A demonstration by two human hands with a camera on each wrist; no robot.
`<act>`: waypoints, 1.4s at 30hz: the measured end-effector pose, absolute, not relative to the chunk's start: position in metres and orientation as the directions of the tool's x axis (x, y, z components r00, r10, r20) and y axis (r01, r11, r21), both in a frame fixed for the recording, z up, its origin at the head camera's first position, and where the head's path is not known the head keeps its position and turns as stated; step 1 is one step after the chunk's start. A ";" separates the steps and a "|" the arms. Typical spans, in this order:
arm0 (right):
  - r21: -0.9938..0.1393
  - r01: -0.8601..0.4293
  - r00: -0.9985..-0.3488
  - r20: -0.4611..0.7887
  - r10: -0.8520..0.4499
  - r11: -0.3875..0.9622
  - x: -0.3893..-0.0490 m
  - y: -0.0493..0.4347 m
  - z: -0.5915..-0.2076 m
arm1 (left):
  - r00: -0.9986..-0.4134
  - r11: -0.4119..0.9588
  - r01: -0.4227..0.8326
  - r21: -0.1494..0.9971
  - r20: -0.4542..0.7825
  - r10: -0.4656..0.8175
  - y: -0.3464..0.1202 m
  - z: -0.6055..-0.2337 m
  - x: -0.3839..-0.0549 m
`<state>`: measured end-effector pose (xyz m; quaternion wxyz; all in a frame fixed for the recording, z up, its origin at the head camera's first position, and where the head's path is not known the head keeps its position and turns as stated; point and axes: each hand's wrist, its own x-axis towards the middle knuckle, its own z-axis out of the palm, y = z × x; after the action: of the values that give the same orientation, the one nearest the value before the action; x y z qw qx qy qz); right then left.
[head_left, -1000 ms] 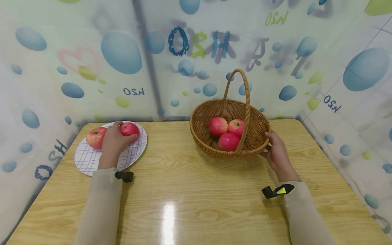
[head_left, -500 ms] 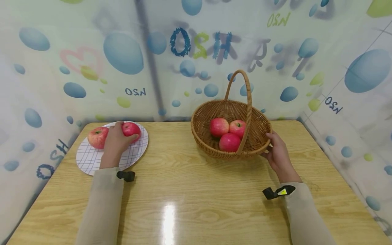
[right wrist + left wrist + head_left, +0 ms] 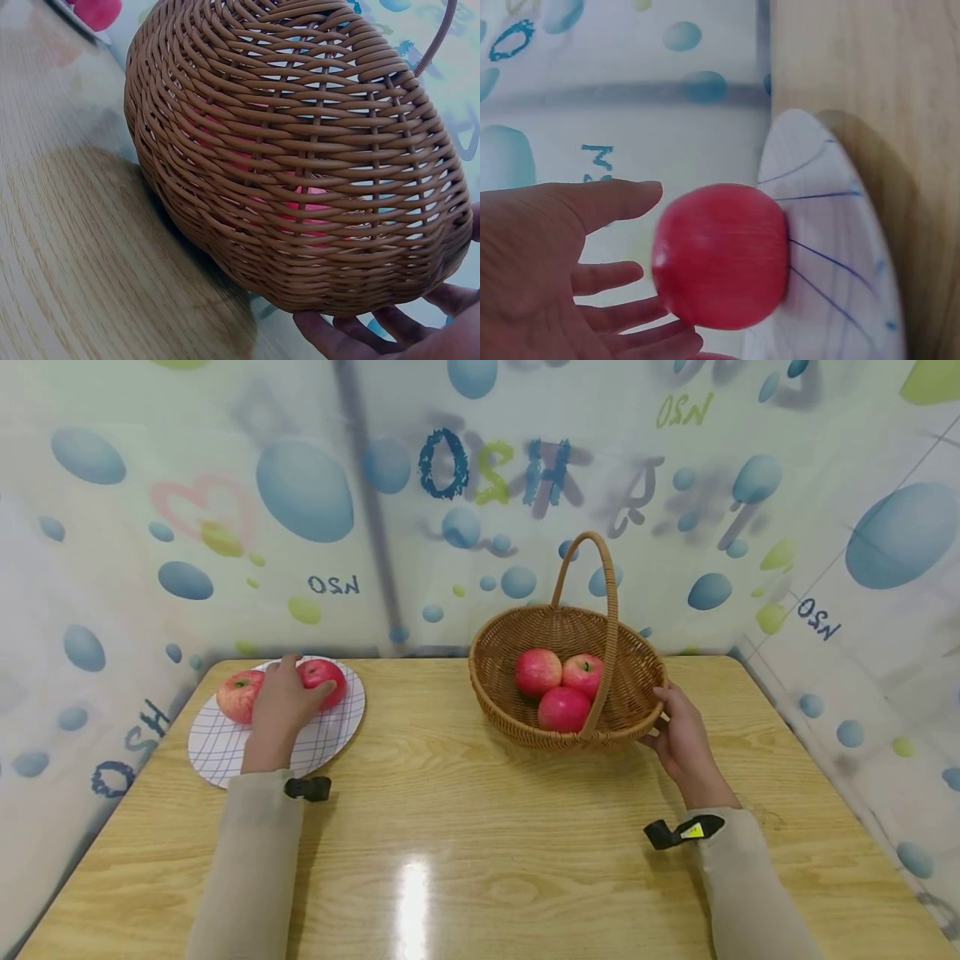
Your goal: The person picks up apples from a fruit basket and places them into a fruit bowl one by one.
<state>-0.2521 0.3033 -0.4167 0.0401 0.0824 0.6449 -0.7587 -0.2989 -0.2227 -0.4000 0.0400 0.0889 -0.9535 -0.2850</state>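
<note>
In the head view my left hand (image 3: pixel 283 706) is at a red apple (image 3: pixel 324 681) on a white plate with blue lines (image 3: pixel 217 747). The left wrist view shows the thumb apart from this apple (image 3: pixel 724 255), with the fingers loosely extended at its far side; whether a fingertip touches it I cannot tell. A second, yellowish-red apple (image 3: pixel 238 697) lies left of the hand on the same plate. My right hand (image 3: pixel 684 739) grips the right rim of a brown wicker basket (image 3: pixel 495 652), thumb above, fingers underneath. Inside sit three apples (image 3: pixel 564 709).
The plate and basket stand near the back edge of a wooden table (image 3: pixel 465 827). A printed wall covering (image 3: pixel 405 577) with blue and green spots rises close behind them. The basket's tall arched handle (image 3: pixel 611 627) stands up over its opening.
The left hand has loosened at the apple, its thumb lifting slightly up and away. The apple stays on the plate. The right hand keeps its grip on the basket. The head view has shifted slightly.
</note>
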 end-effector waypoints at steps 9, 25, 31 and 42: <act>-0.970 0.168 -0.982 -0.180 0.053 -0.174 -0.253 0.303 -0.417 | -0.984 0.824 -0.118 0.554 0.049 -0.174 -0.205 -0.369 -0.288; -0.969 0.176 -0.982 -0.185 0.035 -0.173 -0.254 0.306 -0.415 | -0.954 0.705 0.254 0.663 0.292 0.069 -0.128 -0.332 -0.266; -0.966 0.185 -0.979 -0.197 0.053 -0.179 -0.248 0.309 -0.419 | -0.896 0.599 0.436 0.672 0.390 0.215 -0.081 -0.325 -0.272; -0.965 0.167 -0.982 -0.180 0.050 -0.202 -0.253 0.306 -0.418 | -0.786 0.671 0.617 0.412 0.285 0.548 -0.015 -0.303 -0.270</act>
<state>-0.2532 0.3060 -0.4185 0.0379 0.0858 0.6304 -0.7706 -0.2697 -0.0145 -0.3026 0.0687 -0.3195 -0.9114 -0.2500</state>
